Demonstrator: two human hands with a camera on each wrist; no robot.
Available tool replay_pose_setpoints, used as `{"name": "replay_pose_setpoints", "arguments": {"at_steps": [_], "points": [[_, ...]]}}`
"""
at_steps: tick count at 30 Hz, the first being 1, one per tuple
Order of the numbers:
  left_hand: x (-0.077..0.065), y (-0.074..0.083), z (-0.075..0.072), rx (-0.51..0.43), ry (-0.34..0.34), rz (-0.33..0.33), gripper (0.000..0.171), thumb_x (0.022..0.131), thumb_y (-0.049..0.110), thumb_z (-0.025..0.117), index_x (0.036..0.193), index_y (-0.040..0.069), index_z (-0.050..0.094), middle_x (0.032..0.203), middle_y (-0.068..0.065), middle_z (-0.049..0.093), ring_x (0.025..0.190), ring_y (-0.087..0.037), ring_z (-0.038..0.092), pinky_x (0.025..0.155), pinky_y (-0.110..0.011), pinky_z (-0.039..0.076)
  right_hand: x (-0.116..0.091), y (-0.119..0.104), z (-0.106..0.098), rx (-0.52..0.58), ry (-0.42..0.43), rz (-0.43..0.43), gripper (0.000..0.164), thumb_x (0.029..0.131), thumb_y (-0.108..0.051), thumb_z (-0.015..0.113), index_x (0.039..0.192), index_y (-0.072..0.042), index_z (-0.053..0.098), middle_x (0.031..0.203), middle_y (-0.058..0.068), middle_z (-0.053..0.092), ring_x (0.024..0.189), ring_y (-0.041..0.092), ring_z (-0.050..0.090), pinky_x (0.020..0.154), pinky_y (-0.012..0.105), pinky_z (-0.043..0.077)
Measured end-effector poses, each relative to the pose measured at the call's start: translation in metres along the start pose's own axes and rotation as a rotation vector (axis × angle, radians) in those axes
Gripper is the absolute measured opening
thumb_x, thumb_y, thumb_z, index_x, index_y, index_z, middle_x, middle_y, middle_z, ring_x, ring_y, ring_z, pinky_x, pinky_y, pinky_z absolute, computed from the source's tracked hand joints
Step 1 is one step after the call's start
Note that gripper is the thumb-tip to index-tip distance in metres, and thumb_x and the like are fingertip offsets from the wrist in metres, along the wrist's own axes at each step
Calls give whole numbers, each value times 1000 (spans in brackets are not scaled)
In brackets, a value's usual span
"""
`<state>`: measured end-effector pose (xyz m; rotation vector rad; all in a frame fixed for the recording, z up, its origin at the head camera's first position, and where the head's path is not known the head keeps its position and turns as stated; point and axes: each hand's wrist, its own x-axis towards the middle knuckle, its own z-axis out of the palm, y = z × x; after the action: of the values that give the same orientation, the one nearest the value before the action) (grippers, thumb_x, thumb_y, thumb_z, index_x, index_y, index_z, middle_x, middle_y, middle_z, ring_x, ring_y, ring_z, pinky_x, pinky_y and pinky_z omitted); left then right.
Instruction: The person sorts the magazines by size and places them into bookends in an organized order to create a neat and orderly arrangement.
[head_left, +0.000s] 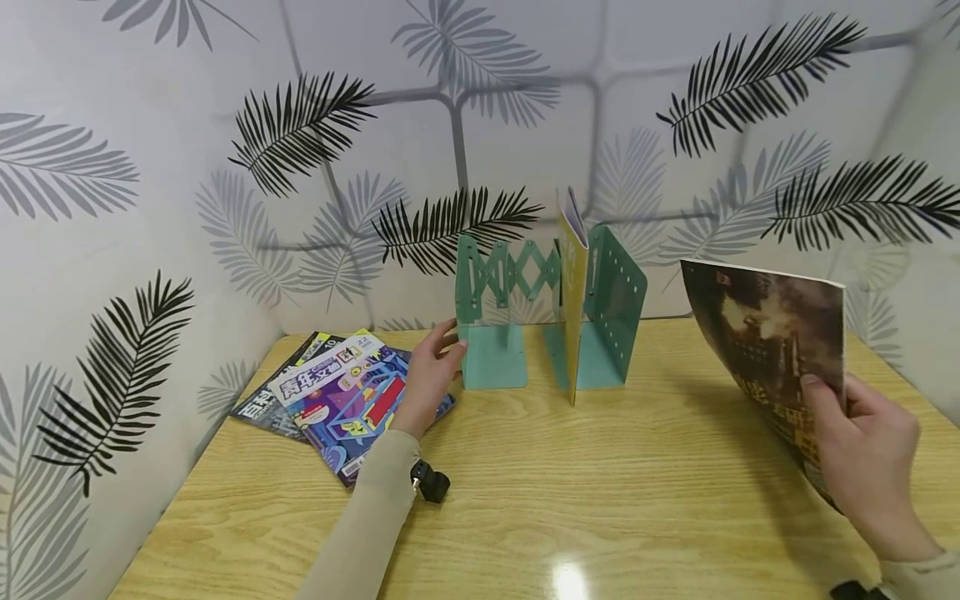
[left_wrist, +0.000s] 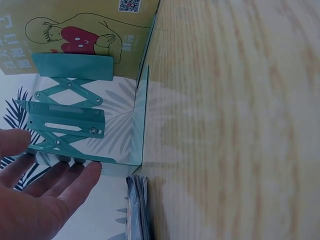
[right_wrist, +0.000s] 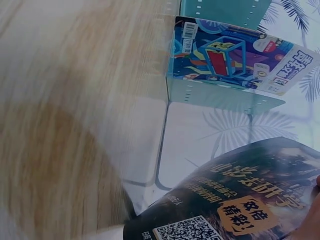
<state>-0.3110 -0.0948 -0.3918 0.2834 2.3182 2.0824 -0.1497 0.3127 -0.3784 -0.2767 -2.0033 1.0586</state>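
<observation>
A green expandable book stand [head_left: 495, 358] with a lattice back stands on the table. My left hand [head_left: 429, 375] is at its left end plate, the fairly straight fingers [left_wrist: 75, 182] touching the plate's outer side and the thumb near its edge. An upright magazine [head_left: 573, 292] leans by the right end plate, its yellow cover facing left. A blue illustrated cover [right_wrist: 220, 57] shows between the plates in the right wrist view. Off to the right, my right hand [head_left: 870, 450] grips a dark, slightly bowed magazine [head_left: 765, 350], thumb on its cover, raised over the table.
Several overlapping magazines [head_left: 337, 417] lie left of the stand, a blue one on top and black ones under it. The wooden table [head_left: 570, 500] meets a wall [head_left: 525, 150] with leaf patterns right behind the stand. Black wrist devices [head_left: 430, 482] sit at the sleeves.
</observation>
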Motion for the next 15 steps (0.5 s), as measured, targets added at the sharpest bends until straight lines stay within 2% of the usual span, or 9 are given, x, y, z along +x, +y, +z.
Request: {"name": "replay_pose_setpoints", "arguments": {"at_steps": [3, 6, 9, 15], "points": [[-6, 8, 1, 11, 2, -4, 50, 103, 17, 52, 152, 13, 39, 145, -18, 45, 128, -33, 50, 100, -52, 44, -1, -1, 1, 36, 16, -8, 21, 98, -15, 59, 87, 1, 68, 42, 3, 30, 33, 11, 19, 35, 29, 15], [-5, 5, 2, 16, 18, 5, 49, 103, 20, 53, 151, 17, 41, 144, -15, 48, 127, -30, 51, 99, -51, 45, -3, -1, 2, 77, 44, -28, 19, 97, -12, 61, 90, 3, 70, 43, 2, 33, 34, 8, 21, 35, 27, 15], [3, -9, 0, 12, 31, 12, 48, 103, 24, 55, 149, 22, 44, 143, -11, 49, 125, -27, 52, 98, -50, 46, -4, -1, 3, 109, 77, -58, 17, 96, -8, 62, 92, 6, 71, 43, -1, 34, 34, 6, 22, 36, 25, 16], [3, -9, 1, 18, 40, 17, 47, 102, 23, 55, 148, 23, 45, 141, -10, 51, 123, -26, 54, 97, -48, 48, -5, -4, 5, 198, 109, -82, 18, 93, -3, 64, 94, 13, 71, 45, -4, 44, 37, 5, 26, 37, 22, 18]]}}
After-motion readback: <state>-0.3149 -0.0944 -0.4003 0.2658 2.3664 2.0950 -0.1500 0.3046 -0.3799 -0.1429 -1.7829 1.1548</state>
